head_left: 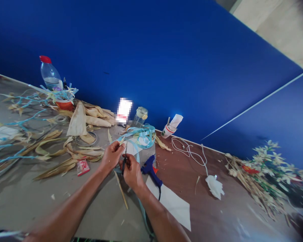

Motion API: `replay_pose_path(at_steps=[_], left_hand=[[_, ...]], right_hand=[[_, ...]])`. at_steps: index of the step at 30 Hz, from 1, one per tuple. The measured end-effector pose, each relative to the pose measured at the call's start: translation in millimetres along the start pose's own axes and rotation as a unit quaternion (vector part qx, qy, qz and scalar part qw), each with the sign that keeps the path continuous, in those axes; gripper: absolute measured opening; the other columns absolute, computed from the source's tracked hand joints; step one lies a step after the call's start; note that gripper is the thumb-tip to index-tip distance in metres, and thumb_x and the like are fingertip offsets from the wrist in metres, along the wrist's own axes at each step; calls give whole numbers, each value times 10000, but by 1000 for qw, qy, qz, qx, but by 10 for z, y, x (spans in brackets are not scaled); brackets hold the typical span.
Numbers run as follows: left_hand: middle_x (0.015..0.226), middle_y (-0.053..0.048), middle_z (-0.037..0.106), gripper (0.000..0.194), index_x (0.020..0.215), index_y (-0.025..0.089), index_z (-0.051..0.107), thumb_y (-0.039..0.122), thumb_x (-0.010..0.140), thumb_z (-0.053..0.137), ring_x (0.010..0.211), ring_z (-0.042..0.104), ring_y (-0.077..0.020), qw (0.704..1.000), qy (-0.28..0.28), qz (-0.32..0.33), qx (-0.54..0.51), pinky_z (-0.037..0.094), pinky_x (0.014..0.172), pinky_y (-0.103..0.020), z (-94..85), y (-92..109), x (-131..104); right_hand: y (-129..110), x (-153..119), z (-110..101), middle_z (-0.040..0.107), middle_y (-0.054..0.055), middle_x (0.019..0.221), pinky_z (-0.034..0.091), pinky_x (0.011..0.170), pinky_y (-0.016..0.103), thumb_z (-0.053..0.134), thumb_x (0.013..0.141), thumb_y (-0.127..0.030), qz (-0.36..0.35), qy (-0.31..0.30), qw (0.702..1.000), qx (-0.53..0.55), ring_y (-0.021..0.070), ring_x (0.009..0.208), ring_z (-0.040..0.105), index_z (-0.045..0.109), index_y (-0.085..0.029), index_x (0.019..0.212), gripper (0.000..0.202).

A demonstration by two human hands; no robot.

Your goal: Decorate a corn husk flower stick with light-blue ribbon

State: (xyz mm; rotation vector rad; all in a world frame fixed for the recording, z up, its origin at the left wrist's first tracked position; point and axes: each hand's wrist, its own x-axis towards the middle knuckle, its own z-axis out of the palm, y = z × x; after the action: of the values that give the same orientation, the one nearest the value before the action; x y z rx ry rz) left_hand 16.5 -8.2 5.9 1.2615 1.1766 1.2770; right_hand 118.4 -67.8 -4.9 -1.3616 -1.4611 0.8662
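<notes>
My right hand [131, 171] is closed round a pair of scissors [124, 163], its dark handles in the fingers and thin blades pointing up and away. Close beside the blades, my left hand [112, 155] is pinched at the fingertips; a small pale piece may be there, too small to name. Light blue ribbon [146, 134] lies looped just beyond both hands, one strand running down past the right hand. Right of that hand rests a blue glue gun [151, 170], partly over a white paper sheet [178, 206].
Dried corn husks [88, 154] and blue-wrapped stems [22, 122] cover the left side. Along the blue partition stand a red-capped bottle [50, 74], a glass jar [140, 116] and a paper cup [168, 130]. A white cable [189, 151] and husk flowers [272, 161] lie at right.
</notes>
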Motion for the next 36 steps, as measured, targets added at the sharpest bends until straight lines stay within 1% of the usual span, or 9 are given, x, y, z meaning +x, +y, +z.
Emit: replay_pose_path(at_steps=[13,17,21,26,32,36], left_hand=[[515,71,354,303,584,184,436,396,747,578,467,324,-68,999,-2,-15,-39,257,429,-192,29,-2,-12],[496,80,329,325,588,189,428,423,747,586,410,315,-59,998,-6,-35,-53,244,373,-185,38,14,-36],[495,87,334,320,622,192,446,450,761,574,355,325,-51,996,-8,-55,-72,263,332,-181,54,25,-69],[489,91,366,339,638,199,449,492,743,583,301,317,-50,992,-8,-89,-89,266,285,-192,66,21,-83],[477,84,386,354,599,196,439,486,736,590,326,331,-52,992,-2,-88,-92,259,303,-184,65,13,-80],[474,71,403,366,566,190,432,469,727,604,389,350,-60,994,7,-68,-84,275,352,-183,68,-9,-65]], right_hand=[[46,-12,24,673,42,794,514,635,257,520,800,-228,-15,5,1000,3,149,676,642,553,-178,1022,230],[33,-16,32,668,30,768,511,599,244,520,802,-246,-14,6,1000,9,137,631,626,551,-181,1018,227],[-5,-22,28,669,30,771,512,595,247,508,798,-246,-22,11,1000,16,132,598,604,555,-187,1011,227],[-1,-30,29,671,36,792,506,624,246,501,803,-238,-18,9,1000,14,134,629,608,557,-185,1021,232],[32,-28,34,673,43,827,499,642,253,498,806,-217,-16,6,1000,0,143,675,619,563,-186,1040,245],[31,-24,32,674,48,846,496,649,252,475,806,-186,-21,11,1000,-7,144,691,620,568,-179,1041,253]])
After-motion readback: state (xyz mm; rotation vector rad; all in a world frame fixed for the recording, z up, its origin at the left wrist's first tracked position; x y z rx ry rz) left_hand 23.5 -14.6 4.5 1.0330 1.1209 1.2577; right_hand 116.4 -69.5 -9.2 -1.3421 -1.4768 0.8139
